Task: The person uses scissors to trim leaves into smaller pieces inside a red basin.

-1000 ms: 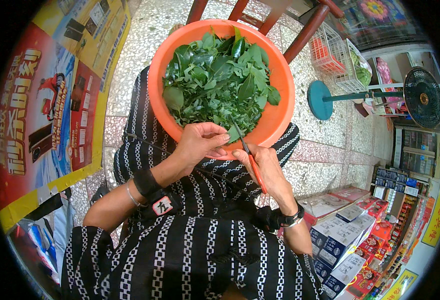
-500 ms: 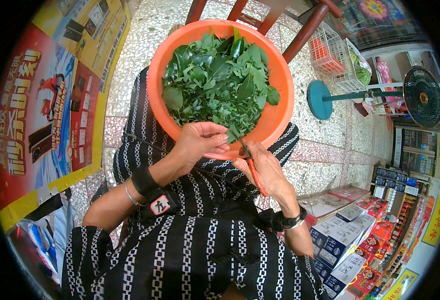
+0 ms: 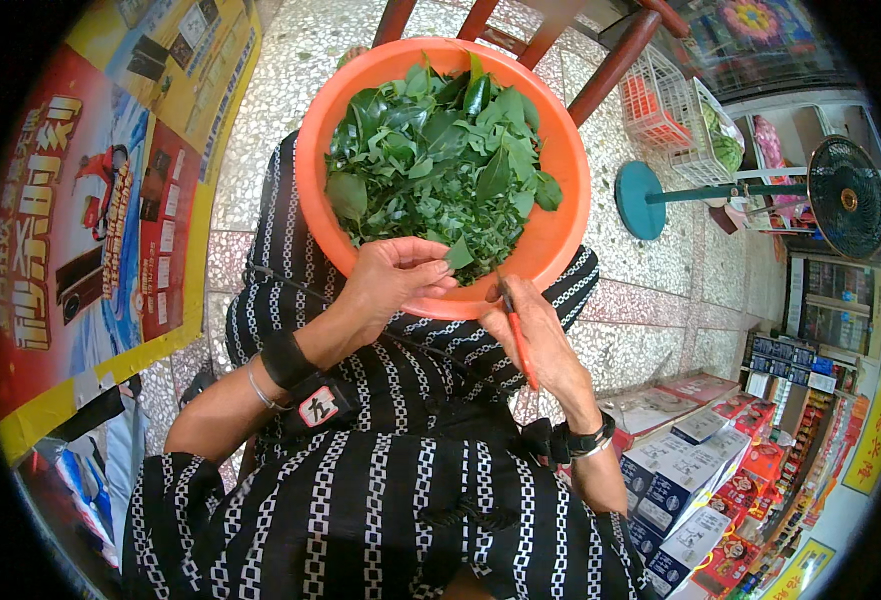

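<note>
Change: half a second ago the scissors [image 3: 519,342] were at the leaf [image 3: 459,254]; now they stand apart from it, drawn back toward the near right.
Meaning: this looks like a gap between snips, with a piece of leaf left uncut.
Left hand [image 3: 401,274]: pinching the leaf between thumb and fingers, over the near side of the basin [image 3: 559,240].
Right hand [image 3: 541,338]: curled around the scissors at the near right rim; whether the blades are parted, I cannot tell.
Greens [image 3: 441,165]: heaped in the basin, whole leaves mostly far, finer shreds nearer the hands.
Basin: orange, round, over the knees in striped clothing [image 3: 311,400]; what bears its weight is hidden.
Floor [image 3: 661,275]: pale speckled tiles with a reddish band.
Far side: a red-brown wooden chair [image 3: 616,65] just beyond the basin.
Right: white crates [image 3: 655,98], a fan [image 3: 848,195] on a green base, stacked boxes [image 3: 696,465] nearer.
Left: a red and yellow poster [image 3: 81,260].
</note>
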Action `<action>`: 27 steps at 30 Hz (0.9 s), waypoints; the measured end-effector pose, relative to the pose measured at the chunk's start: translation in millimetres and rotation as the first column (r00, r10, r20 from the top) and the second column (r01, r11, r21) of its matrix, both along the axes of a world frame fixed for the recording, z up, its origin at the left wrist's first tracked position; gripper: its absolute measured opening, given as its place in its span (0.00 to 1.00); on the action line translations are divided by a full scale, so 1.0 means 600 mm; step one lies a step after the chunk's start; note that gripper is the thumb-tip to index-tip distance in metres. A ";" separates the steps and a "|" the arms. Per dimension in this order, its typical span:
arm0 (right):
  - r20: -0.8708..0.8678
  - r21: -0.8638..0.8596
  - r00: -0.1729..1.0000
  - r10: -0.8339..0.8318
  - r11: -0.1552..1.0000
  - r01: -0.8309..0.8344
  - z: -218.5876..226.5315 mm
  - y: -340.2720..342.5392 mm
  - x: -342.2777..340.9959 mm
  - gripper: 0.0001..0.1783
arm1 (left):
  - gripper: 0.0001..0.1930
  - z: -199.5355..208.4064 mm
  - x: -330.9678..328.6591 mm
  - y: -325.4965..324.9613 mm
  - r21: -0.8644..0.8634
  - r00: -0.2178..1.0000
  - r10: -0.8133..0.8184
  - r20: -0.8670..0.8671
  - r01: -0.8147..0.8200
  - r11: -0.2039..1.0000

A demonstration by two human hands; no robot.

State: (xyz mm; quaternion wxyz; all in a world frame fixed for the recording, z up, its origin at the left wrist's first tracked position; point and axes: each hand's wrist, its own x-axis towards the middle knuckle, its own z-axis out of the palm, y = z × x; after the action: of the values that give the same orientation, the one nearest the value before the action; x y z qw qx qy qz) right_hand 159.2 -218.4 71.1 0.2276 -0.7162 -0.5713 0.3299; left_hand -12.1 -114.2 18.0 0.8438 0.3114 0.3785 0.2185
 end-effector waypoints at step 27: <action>0.197 0.048 0.961 0.192 0.978 -0.205 0.006 0.006 -0.013 0.28 | 0.11 0.010 -0.003 0.002 -0.041 0.994 -0.113 0.003 0.113 0.993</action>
State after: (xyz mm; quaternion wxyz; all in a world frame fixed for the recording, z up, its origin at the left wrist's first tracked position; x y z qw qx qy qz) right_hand 151.5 -214.9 74.4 0.1616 -0.6757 -0.6703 0.2609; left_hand -14.1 -113.3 24.2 0.8610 0.3152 0.3645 0.1625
